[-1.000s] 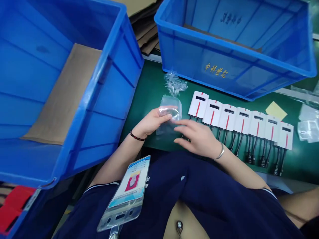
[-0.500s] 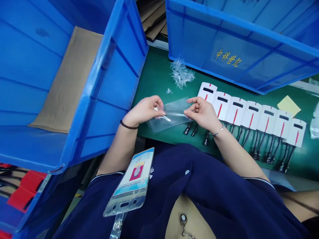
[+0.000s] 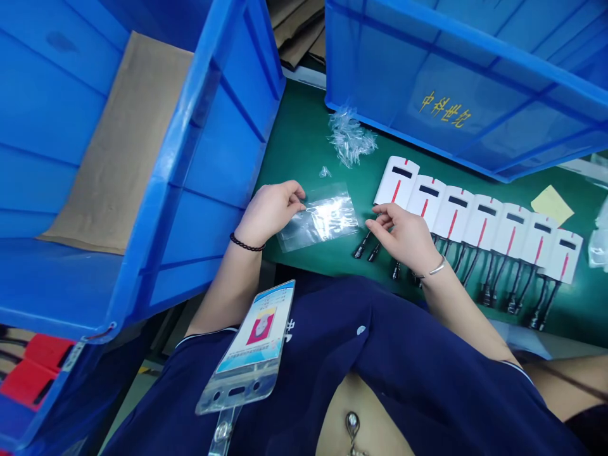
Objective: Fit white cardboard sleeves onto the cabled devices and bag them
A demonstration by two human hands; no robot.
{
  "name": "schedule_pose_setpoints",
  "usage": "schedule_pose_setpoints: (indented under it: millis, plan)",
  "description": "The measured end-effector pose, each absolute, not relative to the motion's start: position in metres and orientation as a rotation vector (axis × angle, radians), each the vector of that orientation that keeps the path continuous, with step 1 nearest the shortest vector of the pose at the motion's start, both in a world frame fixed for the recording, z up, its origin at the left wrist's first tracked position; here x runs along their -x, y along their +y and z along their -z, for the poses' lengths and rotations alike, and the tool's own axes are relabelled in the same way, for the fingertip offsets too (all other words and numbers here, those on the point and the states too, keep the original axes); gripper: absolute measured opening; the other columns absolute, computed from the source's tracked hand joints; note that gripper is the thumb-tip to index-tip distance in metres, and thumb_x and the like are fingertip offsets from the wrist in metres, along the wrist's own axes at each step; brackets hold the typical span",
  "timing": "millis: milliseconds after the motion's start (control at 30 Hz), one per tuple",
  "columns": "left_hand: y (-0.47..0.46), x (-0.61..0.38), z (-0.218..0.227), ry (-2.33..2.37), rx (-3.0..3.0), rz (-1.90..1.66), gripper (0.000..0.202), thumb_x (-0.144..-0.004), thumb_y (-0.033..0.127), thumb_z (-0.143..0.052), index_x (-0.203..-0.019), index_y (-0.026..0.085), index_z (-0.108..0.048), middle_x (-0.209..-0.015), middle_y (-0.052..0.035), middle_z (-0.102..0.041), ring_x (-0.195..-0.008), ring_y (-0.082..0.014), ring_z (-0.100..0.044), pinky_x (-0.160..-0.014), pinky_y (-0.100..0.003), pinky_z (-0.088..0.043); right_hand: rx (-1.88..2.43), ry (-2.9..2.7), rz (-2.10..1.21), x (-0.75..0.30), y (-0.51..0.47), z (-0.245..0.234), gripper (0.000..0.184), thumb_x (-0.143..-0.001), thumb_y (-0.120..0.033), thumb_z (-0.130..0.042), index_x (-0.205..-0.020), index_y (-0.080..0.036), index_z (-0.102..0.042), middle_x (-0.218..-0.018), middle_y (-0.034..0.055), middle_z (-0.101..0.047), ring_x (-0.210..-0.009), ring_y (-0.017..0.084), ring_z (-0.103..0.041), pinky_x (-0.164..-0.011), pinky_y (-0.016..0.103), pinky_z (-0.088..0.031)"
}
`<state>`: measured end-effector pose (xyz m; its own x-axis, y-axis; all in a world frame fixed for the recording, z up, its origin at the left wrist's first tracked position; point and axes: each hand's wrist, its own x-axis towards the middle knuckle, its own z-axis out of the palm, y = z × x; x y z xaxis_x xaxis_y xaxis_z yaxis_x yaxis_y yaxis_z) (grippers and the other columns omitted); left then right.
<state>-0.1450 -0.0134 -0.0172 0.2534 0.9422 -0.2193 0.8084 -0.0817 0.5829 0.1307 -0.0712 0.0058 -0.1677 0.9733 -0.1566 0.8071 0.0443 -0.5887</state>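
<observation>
My left hand [image 3: 270, 208] pinches the left edge of a clear plastic bag [image 3: 323, 218] that lies flat on the green table [image 3: 304, 145]. My right hand [image 3: 403, 233] is just right of the bag, fingers curled, thumb and forefinger pinched by the black cable of the leftmost white device [image 3: 396, 180]. A row of several white devices with red stripes and black cables [image 3: 479, 218] runs to the right.
A large blue crate with a cardboard liner [image 3: 118, 152] stands on the left, another blue crate [image 3: 465, 82] at the back. A bundle of small clear plastic pieces [image 3: 350, 136] lies behind the bag. A yellow note [image 3: 553, 204] is at the right. An ID badge [image 3: 254, 345] hangs from my chest.
Both hands held the bag up and stretched it; now it lies flat on the table, the right hand has let go and moved right to the first device's cable.
</observation>
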Motion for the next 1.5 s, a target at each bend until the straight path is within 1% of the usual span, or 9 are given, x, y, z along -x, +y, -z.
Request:
schedule_pose_setpoints:
  millis: [200, 367, 500, 667, 733, 900, 967, 1100, 1500]
  plan:
    - [-0.022, 0.145, 0.005, 1.587, -2.041, -0.49, 0.007, -0.082, 0.019, -0.063, -0.075, 0.019, -0.066, -0.111, -0.008, -0.073, -0.112, -0.0284, -0.064, -0.103, -0.044, -0.044, 1.692, -1.964, -0.83, -0.134, -0.066, 0.003, 0.032, -0.089, -0.04, -0.061, -0.11, -0.017, -0.066, -0.095, 0.0092, -0.073, -0.083, 0.022, -0.069, -0.073, 0.038, -0.056]
    - [-0.034, 0.145, -0.022, 1.401, -2.06, -0.605, 0.008, -0.081, 0.023, -0.067, -0.075, 0.022, -0.07, -0.097, -0.0044, -0.074, -0.1, -0.0262, -0.066, -0.094, -0.038, -0.047, 1.354, -1.902, -0.976, -0.128, -0.047, 0.001, 0.073, -0.074, -0.052, -0.079, -0.136, -0.023, -0.054, -0.14, 0.0141, -0.058, -0.123, 0.03, -0.058, -0.093, 0.046, -0.056]
    - [-0.04, 0.147, -0.04, 1.309, -1.897, -0.612, 0.006, -0.081, 0.024, -0.069, -0.075, 0.024, -0.072, -0.077, -0.0029, -0.072, -0.075, -0.0199, -0.065, -0.072, -0.03, -0.049, 1.221, -1.705, -1.383, -0.12, -0.039, -0.01, 0.038, -0.08, -0.052, -0.075, -0.101, -0.02, -0.07, -0.094, 0.0058, -0.073, -0.08, 0.017, -0.068, -0.072, 0.033, -0.058]
    - [-0.04, 0.141, -0.016, 1.006, -1.102, -1.082, 0.032, -0.082, 0.056, -0.067, -0.095, 0.027, -0.07, -0.063, -0.0007, -0.062, -0.05, -0.0142, -0.055, -0.055, -0.03, -0.05, 1.224, -1.341, -1.491, -0.116, -0.046, -0.019, 0.037, -0.071, -0.052, -0.085, -0.075, -0.019, -0.068, -0.067, -0.0004, -0.066, -0.056, 0.01, -0.058, -0.051, 0.023, -0.049]
    - [-0.047, 0.128, 0.004, 0.915, -0.86, -1.202, 0.041, -0.078, 0.064, -0.069, -0.101, 0.03, -0.068, -0.074, -0.0009, -0.065, -0.057, -0.0133, -0.059, -0.059, -0.03, -0.053, 1.227, -1.238, -1.471, -0.114, -0.05, -0.02, 0.038, -0.071, -0.053, -0.084, -0.074, -0.019, -0.067, -0.065, -0.0014, -0.065, -0.052, 0.009, -0.056, -0.048, 0.023, -0.047]
    - [-0.077, 0.079, 0.024, 0.668, -0.895, -1.063, 0.091, -0.044, 0.06, -0.092, -0.125, 0.033, -0.06, -0.131, -0.0065, -0.062, -0.113, -0.0256, -0.063, -0.083, -0.035, -0.057, 1.285, -1.201, -1.324, -0.104, -0.054, -0.022, 0.043, -0.07, -0.059, -0.082, -0.068, -0.021, -0.063, -0.061, -0.0029, -0.063, -0.048, 0.009, -0.054, -0.045, 0.024, -0.048]
    - [-0.082, 0.066, 0.016, 0.74, -0.856, -1.194, 0.072, -0.053, 0.065, -0.087, -0.112, 0.03, -0.065, -0.115, -0.0047, -0.067, -0.105, -0.0224, -0.066, -0.08, -0.031, -0.056, 1.303, -1.243, -1.303, -0.1, -0.055, -0.023, 0.045, -0.07, -0.062, -0.081, -0.067, -0.021, -0.061, -0.061, -0.0026, -0.063, -0.049, 0.009, -0.055, -0.046, 0.024, -0.048]
    - [-0.072, 0.059, 0.001, 0.985, -0.686, -1.491, 0.026, -0.076, 0.042, -0.082, -0.085, 0.024, -0.065, -0.071, 0.0029, -0.062, -0.065, -0.0095, -0.06, -0.064, -0.024, -0.051, 1.285, -1.272, -1.335, -0.097, -0.058, -0.027, 0.043, -0.07, -0.06, -0.081, -0.077, -0.021, -0.065, -0.067, -0.0011, -0.065, -0.057, 0.012, -0.062, -0.048, 0.024, -0.05]
    - [-0.07, 0.056, 0.004, 1.194, -0.757, -1.608, 0.03, -0.077, 0.043, -0.081, -0.079, 0.022, -0.061, -0.068, 0.0044, -0.062, -0.057, -0.0084, -0.06, -0.053, -0.022, -0.047, 1.344, -1.473, -0.972, -0.092, -0.064, -0.021, 0.048, -0.091, -0.067, -0.055, -0.069, -0.023, -0.051, -0.059, -0.0035, -0.048, -0.053, 0.01, -0.044, -0.055, 0.029, -0.041]
